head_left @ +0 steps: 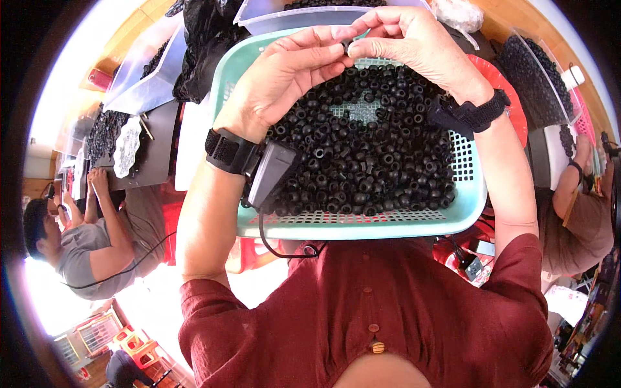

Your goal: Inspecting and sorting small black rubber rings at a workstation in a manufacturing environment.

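Observation:
Above the far part of a mint-green plastic basket, my two hands meet at the fingertips. My left hand is closed, pinching a small black ring-like piece between thumb and fingers. My right hand is closed against the same piece, thumb bent toward it. A thin green sliver shows between the right fingers; its kind cannot be made out. Many small black hollow rounded pieces fill the basket below, with a bit of its latticed floor showing through. Black straps with devices are on both wrists.
Clear plastic bins with black pieces stand at the far left, far middle and right. A black plastic bag lies left of the basket, a red tray edge right. A person sits left, another right.

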Demonstrator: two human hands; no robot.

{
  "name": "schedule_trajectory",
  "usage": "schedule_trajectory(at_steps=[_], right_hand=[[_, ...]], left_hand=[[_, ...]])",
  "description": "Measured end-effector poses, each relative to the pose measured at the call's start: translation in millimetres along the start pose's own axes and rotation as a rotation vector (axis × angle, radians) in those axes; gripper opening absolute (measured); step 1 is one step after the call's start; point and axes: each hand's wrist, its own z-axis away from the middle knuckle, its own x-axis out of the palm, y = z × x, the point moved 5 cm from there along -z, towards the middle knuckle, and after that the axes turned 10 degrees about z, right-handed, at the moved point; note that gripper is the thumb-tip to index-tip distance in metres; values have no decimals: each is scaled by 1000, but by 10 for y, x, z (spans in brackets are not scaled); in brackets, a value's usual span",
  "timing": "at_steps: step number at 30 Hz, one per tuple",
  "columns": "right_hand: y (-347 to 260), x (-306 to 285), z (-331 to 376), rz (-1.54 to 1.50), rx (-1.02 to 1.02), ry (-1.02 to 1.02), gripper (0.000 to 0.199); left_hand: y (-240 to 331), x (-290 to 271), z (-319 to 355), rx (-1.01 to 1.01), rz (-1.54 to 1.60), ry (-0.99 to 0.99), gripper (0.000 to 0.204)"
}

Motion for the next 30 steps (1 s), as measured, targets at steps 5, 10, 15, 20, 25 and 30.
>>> schedule_trajectory(at_steps=[5,10,15,20,25,30], right_hand=[[107,146,-49,320,11,-187,14],[237,771,7,663,-94,-439,8],[459,903,94,815,-28,-407,5],[421,931,91,950,-114,-382,5],[503,880,135,905,-79,-452,18],[-685,316,270,591,-304,119,13]], left_hand=[[94,-35,6,123,205,98,23],[123,-75,49,117,333,180,22],[150,3,40,114,349,125,23],[120,-63,15,112,327,132,24],[99,-148,-49,184,238,67,23],[149,-149,37,194,193,135,29]])
